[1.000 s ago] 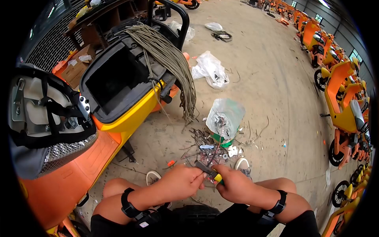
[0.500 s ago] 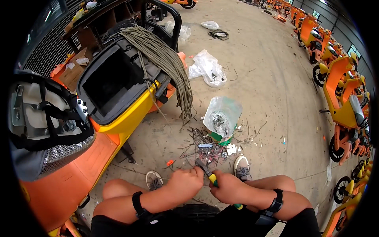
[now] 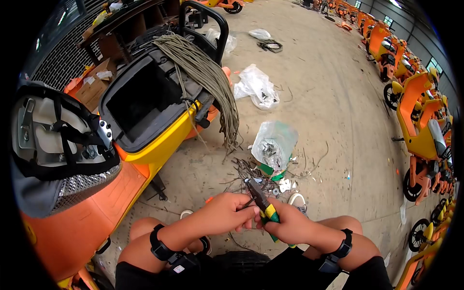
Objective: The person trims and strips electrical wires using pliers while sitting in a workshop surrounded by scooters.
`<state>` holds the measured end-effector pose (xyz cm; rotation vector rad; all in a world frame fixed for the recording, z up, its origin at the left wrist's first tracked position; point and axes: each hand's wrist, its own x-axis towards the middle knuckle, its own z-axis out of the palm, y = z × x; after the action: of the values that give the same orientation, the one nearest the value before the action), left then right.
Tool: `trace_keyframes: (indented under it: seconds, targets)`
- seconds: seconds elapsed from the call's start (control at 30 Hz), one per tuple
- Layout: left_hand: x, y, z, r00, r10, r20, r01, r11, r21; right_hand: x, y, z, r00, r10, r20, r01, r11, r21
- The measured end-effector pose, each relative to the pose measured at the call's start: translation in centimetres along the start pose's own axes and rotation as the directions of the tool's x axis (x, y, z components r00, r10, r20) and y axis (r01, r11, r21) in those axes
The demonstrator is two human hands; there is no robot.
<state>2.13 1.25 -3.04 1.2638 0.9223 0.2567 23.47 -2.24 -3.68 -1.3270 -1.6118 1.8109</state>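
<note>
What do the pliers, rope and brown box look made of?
Pliers: head likely steel, dull dark gray; sleeves probably plastic or rubber, smooth yellow and green.
Rope: matte gray-brown fiber, draping in limp loops; natural or synthetic unclear.
Brown box: likely cardboard, matte, thin-walled look.

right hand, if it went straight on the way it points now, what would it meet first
Setting aside the pliers it holds, the right hand would probably meet the left hand first, just ahead of it; their difference in depth is hard to judge.
</note>
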Motion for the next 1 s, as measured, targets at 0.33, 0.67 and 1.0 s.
trace_keyframes:
  seconds: [0.33, 0.67, 1.0]
  targets:
    - [-1.3, 0.5, -0.7, 0.970, 0.072, 0.231, 0.064, 0.844, -0.532, -0.4, -0.8, -0.1, 0.993, -0.095, 0.064, 0.091, 0.994, 0.067]
    - [-1.6, -0.4, -1.0, 0.943, 0.171, 0.285, 0.070, 0.737, -0.672, -0.5, -0.9, -0.6, 0.969, -0.178, 0.172, 0.165, 0.982, 0.087]
    - [-1.9, -1.0, -0.4, 0.935, 0.207, 0.287, 0.115, 0.588, -0.800, -0.8, -1.2, -0.7, 0.962, -0.182, 0.203, 0.185, 0.983, 0.004]
